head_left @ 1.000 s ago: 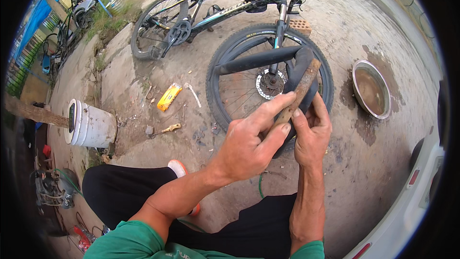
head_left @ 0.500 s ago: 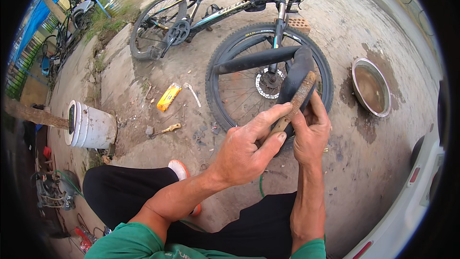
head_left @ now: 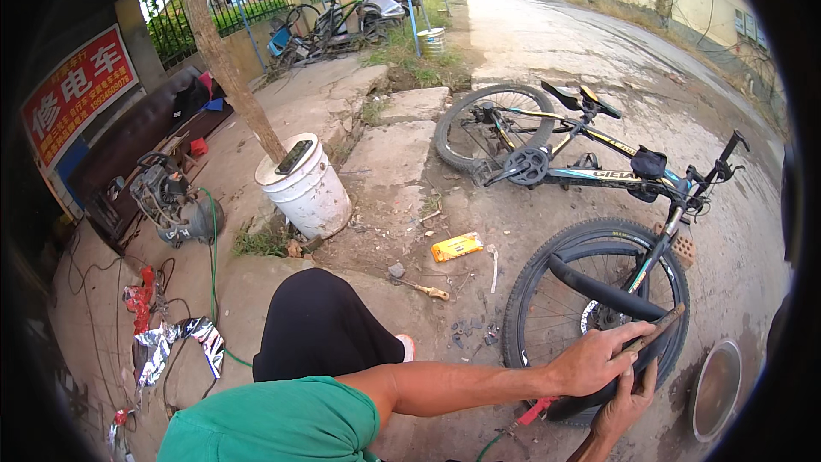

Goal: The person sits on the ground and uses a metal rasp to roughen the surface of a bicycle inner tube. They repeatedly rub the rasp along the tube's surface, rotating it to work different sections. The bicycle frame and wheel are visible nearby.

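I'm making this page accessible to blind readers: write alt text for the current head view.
A person's left hand holds a brown stick-shaped tool at a black inner tube, which the right hand also holds. A bicycle lies on its side, with a white bucket to the left and a metal basin at lower right.

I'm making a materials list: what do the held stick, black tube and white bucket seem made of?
Stick: perhaps wood or rusted metal; dull brown, too small to settle.
Black tube: likely rubber; smooth, low sheen, bent over.
White bucket: probably plastic; scuffed, slight sheen, raised rings.
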A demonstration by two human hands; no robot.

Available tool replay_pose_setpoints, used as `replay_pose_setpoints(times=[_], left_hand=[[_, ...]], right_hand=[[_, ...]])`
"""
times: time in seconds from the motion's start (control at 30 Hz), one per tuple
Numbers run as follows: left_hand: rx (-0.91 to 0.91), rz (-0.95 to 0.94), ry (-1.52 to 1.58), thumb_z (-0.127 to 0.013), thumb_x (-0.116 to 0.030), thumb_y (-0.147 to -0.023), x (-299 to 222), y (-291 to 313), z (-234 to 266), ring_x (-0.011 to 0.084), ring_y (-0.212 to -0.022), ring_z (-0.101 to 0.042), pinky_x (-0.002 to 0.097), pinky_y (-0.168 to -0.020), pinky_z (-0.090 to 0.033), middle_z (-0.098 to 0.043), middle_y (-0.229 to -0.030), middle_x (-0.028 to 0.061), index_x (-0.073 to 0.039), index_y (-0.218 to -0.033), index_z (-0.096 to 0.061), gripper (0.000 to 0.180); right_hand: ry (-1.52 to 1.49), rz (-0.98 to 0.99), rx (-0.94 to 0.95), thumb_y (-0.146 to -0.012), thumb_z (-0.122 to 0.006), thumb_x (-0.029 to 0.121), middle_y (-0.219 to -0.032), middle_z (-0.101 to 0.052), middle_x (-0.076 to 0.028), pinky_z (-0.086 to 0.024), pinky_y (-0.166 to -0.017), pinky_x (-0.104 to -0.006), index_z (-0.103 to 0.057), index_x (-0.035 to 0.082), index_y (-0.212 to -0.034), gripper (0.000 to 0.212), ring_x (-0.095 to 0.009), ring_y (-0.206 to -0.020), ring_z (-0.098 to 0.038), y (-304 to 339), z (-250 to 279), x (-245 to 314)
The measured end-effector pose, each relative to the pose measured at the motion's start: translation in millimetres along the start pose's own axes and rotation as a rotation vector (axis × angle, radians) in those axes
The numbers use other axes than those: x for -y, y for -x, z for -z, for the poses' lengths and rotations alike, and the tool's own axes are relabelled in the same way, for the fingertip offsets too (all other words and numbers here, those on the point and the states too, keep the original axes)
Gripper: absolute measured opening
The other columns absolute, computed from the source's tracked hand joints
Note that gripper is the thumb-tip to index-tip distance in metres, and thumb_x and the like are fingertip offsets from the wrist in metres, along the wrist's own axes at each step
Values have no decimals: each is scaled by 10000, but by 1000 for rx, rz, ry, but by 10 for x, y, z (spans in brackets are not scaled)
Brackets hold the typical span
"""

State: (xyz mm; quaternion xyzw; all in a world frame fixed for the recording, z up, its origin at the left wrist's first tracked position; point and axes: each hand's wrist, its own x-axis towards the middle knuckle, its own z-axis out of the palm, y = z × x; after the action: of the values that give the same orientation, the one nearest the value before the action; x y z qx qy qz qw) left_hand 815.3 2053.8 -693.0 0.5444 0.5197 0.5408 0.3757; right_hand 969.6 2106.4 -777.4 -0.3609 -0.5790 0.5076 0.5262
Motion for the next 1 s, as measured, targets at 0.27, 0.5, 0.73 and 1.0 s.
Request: replay_pose_setpoints(times=[0.27, 0.5, 0.73, 1.0], left_hand=[[5, -132, -66, -679, -132, -882, -227, -127, 109, 253, -865, -649, 396, -826, -513, -714, -1037, 187, 14, -1492, -455, 666], [186, -459, -341, -686, -192, -824, -346, -681, 167, 425, -789, -597, 487, -691, -445, -593, -844, 203, 31, -976, -563, 297], [762, -372, -629, -632, -299, -896, -583, -899, 328, 443, -905, -662, 513, -816, -505, -684, -873, 243, 27, -928, -650, 328], [813, 115, -385, -578, -333, -1007, -876, -633, 595, 195, -879, -687, 356, -798, -539, -716, -872, 85, 11, -1049, -722, 375]], right_hand=[[236, -143, -33, -922, -796, 291, -1468, -578, -284, -499, -1094, -437, -509, -117, -1477, 746, -373, -1304, -600, -35, 138, 443], [128, -136, 231, -919, -791, 151, -1431, -601, -254, -475, -1102, -440, -492, -112, -1493, 699, -344, -1280, -599, 43, 200, 474], [-114, -38, 429, -845, -791, 124, -1352, -629, -223, -464, -1088, -457, -557, -127, -1413, 664, -342, -1235, -602, 60, 662, 354], [-434, -63, 297, -788, -801, 225, -1458, -557, -276, -457, -1114, -502, -505, -123, -1458, 811, -391, -1325, -561, -28, 1084, 436]])
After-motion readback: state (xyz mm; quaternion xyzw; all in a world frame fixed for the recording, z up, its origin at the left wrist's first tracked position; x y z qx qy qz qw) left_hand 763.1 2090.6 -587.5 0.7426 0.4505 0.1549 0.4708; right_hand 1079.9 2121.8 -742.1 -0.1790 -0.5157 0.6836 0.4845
